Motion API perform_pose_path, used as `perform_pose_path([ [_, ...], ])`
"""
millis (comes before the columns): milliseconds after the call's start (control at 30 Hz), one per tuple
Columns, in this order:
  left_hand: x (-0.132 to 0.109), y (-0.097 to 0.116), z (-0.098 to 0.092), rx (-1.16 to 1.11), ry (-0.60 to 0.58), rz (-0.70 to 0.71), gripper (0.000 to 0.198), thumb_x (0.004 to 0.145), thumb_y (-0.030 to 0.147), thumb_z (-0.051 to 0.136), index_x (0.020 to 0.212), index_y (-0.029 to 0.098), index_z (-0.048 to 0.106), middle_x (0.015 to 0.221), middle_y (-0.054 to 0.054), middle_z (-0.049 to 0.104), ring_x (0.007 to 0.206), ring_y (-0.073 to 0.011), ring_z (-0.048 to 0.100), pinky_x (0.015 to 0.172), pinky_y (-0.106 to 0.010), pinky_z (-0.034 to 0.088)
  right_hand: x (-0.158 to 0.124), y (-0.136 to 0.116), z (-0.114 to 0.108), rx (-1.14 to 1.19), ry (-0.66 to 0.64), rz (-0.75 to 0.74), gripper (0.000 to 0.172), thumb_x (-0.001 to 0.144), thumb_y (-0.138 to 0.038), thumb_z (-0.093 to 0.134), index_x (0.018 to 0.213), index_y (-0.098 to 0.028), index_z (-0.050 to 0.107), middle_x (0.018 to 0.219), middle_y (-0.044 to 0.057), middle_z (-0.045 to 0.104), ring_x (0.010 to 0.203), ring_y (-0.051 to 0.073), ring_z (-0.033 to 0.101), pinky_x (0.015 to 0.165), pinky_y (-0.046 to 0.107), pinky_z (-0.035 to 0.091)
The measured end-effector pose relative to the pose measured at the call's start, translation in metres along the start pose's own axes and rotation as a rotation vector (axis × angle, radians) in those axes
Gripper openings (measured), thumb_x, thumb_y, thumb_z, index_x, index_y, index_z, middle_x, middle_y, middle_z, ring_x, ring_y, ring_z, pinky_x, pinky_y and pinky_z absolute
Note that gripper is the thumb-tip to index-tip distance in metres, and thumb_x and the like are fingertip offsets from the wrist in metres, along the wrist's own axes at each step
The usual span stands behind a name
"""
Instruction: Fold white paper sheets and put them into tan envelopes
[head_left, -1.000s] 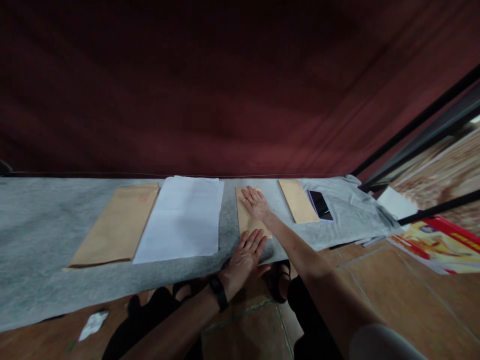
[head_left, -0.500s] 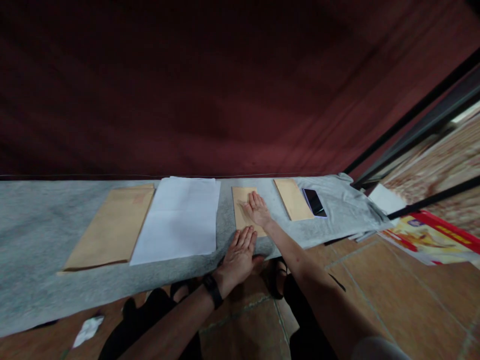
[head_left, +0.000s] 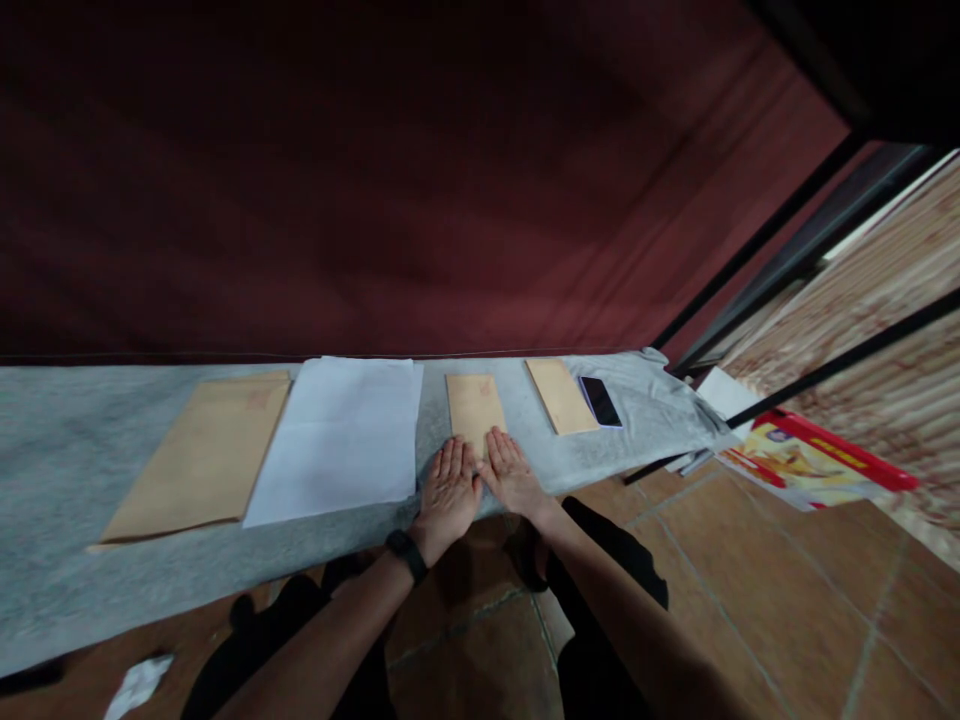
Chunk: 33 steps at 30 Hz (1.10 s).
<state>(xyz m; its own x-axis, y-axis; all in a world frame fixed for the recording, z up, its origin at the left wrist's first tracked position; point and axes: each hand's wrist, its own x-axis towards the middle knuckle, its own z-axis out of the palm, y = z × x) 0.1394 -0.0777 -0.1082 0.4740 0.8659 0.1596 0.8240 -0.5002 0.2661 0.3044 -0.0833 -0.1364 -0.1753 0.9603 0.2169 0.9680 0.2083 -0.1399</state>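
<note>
A small brown paper envelope point(head_left: 475, 402) lies flat on the grey cloth in front of me. My left hand point(head_left: 451, 487) rests on its near left edge, fingers stretched out and a dark band on the wrist. Beside it, my right hand point(head_left: 513, 474) lies flat on the near right part, fingers extended. The thumbs come close together at the near end. To the left are white paper sheets point(head_left: 341, 440) and a stack of large brown envelopes point(head_left: 202, 455). On the right lies a second group of small brown envelopes point(head_left: 561, 396).
A phone point(head_left: 601, 402) lies right of the small envelopes. Grey cloth point(head_left: 45, 480) covers the long bench, and a dark red curtain point(head_left: 375, 200) hangs behind. Black metal bars point(head_left: 757, 250) and a red-and-yellow printed box point(head_left: 814, 460) are at the right. White crumpled tissue point(head_left: 139, 687) lies on the floor.
My right hand has slid from the middle of the small envelope down to its near edge, beside my left hand. The view has shifted slightly to the right.
</note>
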Motion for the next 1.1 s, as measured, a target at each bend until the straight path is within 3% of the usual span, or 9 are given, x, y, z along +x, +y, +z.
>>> perform_pose_path([
  [133, 0.003, 0.001, -0.006, 0.001, 0.034, -0.116, 0.057, 0.095, 0.024, 0.044, 0.147, 0.002, 0.044, 0.157, -0.024, 0.038, 0.148, -0.0351, 0.032, 0.121, -0.049, 0.024, -0.024, -0.013, 0.0, -0.036, 0.106, 0.005, 0.062, 0.106, -0.042, 0.032, 0.155, -0.005, 0.031, 0.16, 0.02, 0.033, 0.15, 0.029, 0.029, 0.121, 0.051, 0.03],
  [400, 0.023, -0.008, -0.02, -0.244, 0.115, -0.152, 0.068, 0.082, 0.013, 0.055, 0.148, 0.009, 0.042, 0.13, -0.02, 0.062, 0.121, -0.0339, 0.055, 0.105, -0.048, 0.043, -0.027, -0.03, -0.007, -0.079, 0.169, 0.072, 0.059, 0.105, -0.039, 0.038, 0.151, -0.003, 0.038, 0.156, 0.022, 0.04, 0.148, 0.029, 0.034, 0.119, 0.048, 0.033],
  [500, 0.033, -0.015, -0.018, -0.489, 0.171, -0.231, 0.078, 0.075, 0.006, 0.055, 0.151, 0.011, 0.038, 0.114, -0.016, 0.066, 0.109, -0.0306, 0.061, 0.099, -0.046, 0.046, -0.023, -0.037, -0.008, -0.089, 0.159, 0.117, 0.057, 0.103, -0.036, 0.041, 0.149, -0.002, 0.042, 0.155, 0.023, 0.041, 0.147, 0.031, 0.035, 0.119, 0.048, 0.033],
  [633, 0.043, -0.017, -0.015, -0.994, 0.146, -0.304, 0.092, 0.074, 0.006, 0.055, 0.158, 0.017, 0.02, 0.092, -0.004, 0.066, 0.082, -0.0193, 0.064, 0.08, -0.034, 0.053, -0.012, -0.049, -0.017, -0.002, 0.144, 0.235, 0.056, 0.098, -0.032, 0.049, 0.145, -0.002, 0.047, 0.153, 0.024, 0.043, 0.144, 0.033, 0.041, 0.118, 0.048, 0.033],
  [767, 0.044, -0.012, -0.023, -1.311, 0.141, -0.207, 0.086, 0.079, 0.019, 0.063, 0.156, 0.023, 0.027, 0.091, 0.0, 0.065, 0.081, -0.0147, 0.064, 0.078, -0.029, 0.053, 0.003, -0.044, -0.038, 0.42, 0.214, 0.425, 0.047, 0.095, -0.029, 0.049, 0.138, -0.011, 0.056, 0.146, 0.019, 0.055, 0.133, 0.029, 0.053, 0.114, 0.045, 0.037],
  [833, 0.041, -0.009, -0.029, -1.423, 0.117, -0.215, 0.073, 0.086, 0.034, 0.063, 0.153, 0.023, 0.035, 0.102, -0.004, 0.068, 0.093, -0.0168, 0.066, 0.082, -0.03, 0.054, 0.008, -0.035, -0.049, 0.767, 0.306, 0.598, 0.042, 0.095, -0.041, 0.052, 0.126, -0.016, 0.064, 0.131, 0.016, 0.067, 0.121, 0.028, 0.062, 0.107, 0.042, 0.044],
  [900, 0.039, -0.008, -0.033, -1.469, 0.066, -0.285, 0.064, 0.09, 0.044, 0.06, 0.147, 0.021, 0.045, 0.115, -0.008, 0.068, 0.105, -0.0196, 0.065, 0.087, -0.032, 0.055, 0.011, -0.024, -0.055, 0.88, 0.335, 0.677, 0.049, 0.097, -0.057, 0.041, 0.11, -0.017, 0.067, 0.105, 0.015, 0.075, 0.1, 0.027, 0.07, 0.092, 0.041, 0.054],
  [967, 0.036, -0.005, -0.034, -1.453, -0.026, -0.363, 0.058, 0.09, 0.048, 0.061, 0.14, 0.018, 0.053, 0.117, -0.011, 0.068, 0.106, -0.0206, 0.066, 0.087, -0.032, 0.056, 0.012, -0.018, -0.056, 0.985, 0.341, 0.715, 0.059, 0.096, -0.067, 0.032, 0.099, -0.019, 0.065, 0.083, 0.011, 0.074, 0.082, 0.026, 0.072, 0.08, 0.041, 0.058],
  [1100, 0.032, 0.004, -0.029, -1.473, -0.201, -0.373, 0.053, 0.09, 0.046, 0.063, 0.132, 0.016, 0.057, 0.098, -0.009, 0.073, 0.086, -0.018, 0.072, 0.077, -0.03, 0.058, 0.009, -0.024, -0.047, 1.484, 0.366, 0.817, 0.045, 0.088, -0.069, 0.051, 0.084, -0.025, 0.057, 0.064, 0.004, 0.067, 0.069, 0.024, 0.071, 0.076, 0.04, 0.061],
])
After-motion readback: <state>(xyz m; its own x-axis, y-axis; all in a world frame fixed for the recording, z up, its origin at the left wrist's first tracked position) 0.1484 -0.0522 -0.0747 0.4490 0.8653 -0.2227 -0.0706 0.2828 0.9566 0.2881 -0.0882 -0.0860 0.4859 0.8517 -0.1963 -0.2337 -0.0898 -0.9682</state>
